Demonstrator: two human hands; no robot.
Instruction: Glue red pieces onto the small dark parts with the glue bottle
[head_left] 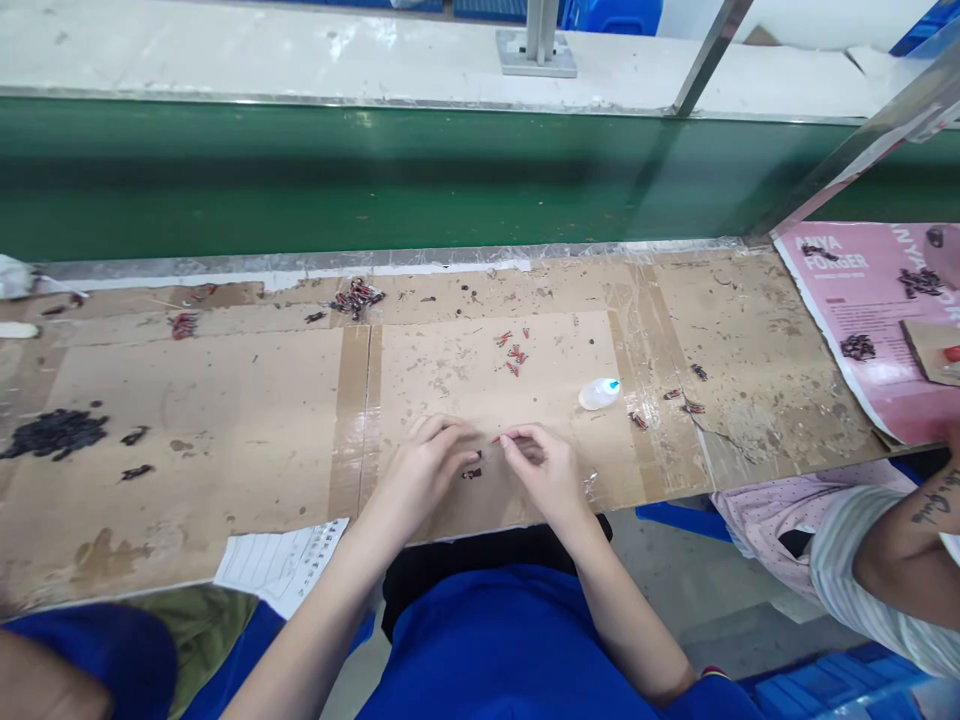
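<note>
Right hand [544, 465] nearly closed, thumb and fingertips pinching a small red piece [496, 440], faces a loosely curled left hand [435, 455] over a worker's tabletop [480, 390]; whether the left fingers grip anything cannot be told. Small dark parts [472, 473] lie just beside the left fingertips, which partly block the view of them. Loose red pieces [516, 354] are scattered toward 12 o'clock, and a translucent bottle [598, 394] with a blue tip lies on its side at 2. Between 10 and 11 o'clock sits a red-and-dark cluster [358, 298]; a black pile [58, 433] spreads at 9. Lined paper [281, 565] juts past the near edge at 8 o'clock. Taped, stained cardboard covers the surface, with a pink printed sheet [847, 290] between 2 and 3. Beyond, a green band [360, 185] runs across at 12 o'clock, crossed toward 1 and 2 by slanting metal bars [709, 58]. A co-worker's tattooed arm [911, 515] rests into view at 3 o'clock; another person's blue clothing [105, 650] shows at 8.
</note>
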